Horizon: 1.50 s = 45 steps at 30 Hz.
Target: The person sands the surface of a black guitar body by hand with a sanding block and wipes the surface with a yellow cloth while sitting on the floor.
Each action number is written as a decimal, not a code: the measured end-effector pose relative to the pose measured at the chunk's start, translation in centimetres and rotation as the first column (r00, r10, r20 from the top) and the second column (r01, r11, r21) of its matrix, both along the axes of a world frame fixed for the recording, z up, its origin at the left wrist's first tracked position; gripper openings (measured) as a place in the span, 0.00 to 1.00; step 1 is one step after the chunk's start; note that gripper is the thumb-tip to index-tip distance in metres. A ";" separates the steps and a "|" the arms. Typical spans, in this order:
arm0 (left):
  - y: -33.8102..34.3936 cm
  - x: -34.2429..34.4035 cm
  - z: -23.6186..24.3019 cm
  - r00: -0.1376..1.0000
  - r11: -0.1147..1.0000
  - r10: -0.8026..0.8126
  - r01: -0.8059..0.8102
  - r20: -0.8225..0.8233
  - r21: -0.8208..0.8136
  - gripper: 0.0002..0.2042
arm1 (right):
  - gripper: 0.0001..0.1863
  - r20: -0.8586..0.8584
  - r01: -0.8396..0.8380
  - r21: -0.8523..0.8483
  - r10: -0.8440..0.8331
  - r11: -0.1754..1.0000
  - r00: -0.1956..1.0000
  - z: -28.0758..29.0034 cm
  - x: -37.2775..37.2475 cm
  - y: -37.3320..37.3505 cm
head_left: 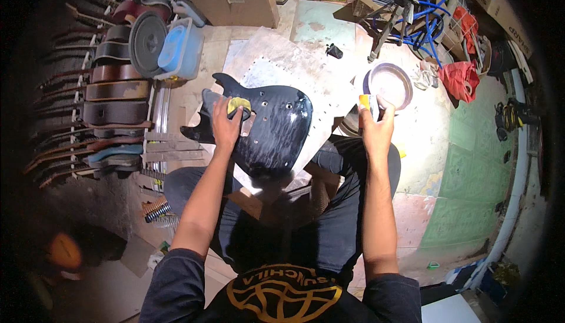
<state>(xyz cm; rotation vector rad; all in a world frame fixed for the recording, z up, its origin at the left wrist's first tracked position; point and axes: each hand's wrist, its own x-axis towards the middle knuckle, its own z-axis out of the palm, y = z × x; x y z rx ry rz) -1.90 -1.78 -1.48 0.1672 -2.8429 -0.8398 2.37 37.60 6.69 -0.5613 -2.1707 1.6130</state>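
Observation:
A glossy black guitar body lies on a pale sheet in front of me, with several drilled holes and a cut-out in its surface. My left hand is closed on a yellow and dark pad, possibly a sponge or folded cloth, resting on the body's left part. To the right, my right hand grips a small container with an orange and white side; its exact kind does not show. Just beyond that hand stands a round basin with a pale inside. Another round vessel is partly hidden beside my knee.
Several guitars stand in a rack on the left. A blue plastic tub and a round grey lid are near them. Far right, a blue hose tangles around a metal stand, near a red bag. A small black object lies on the floor.

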 end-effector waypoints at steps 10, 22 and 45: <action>14.4 -2.0 0.0 0.791 0.776 -0.605 0.612 0.094 -0.151 0.35 | 0.27 0.020 0.044 -0.323 -0.039 0.945 0.999 1.7 -0.5 -0.4; 12.9 5.0 1.2 0.561 0.568 -0.823 0.815 0.094 0.114 0.26 | 0.29 0.016 0.025 -0.350 -0.021 0.937 1.000 1.0 -0.4 -0.7; 7.5 11.7 6.5 0.889 0.889 -0.407 0.438 0.209 -0.133 0.26 | 0.29 0.023 -0.012 -0.441 0.025 0.897 0.999 1.1 0.1 0.6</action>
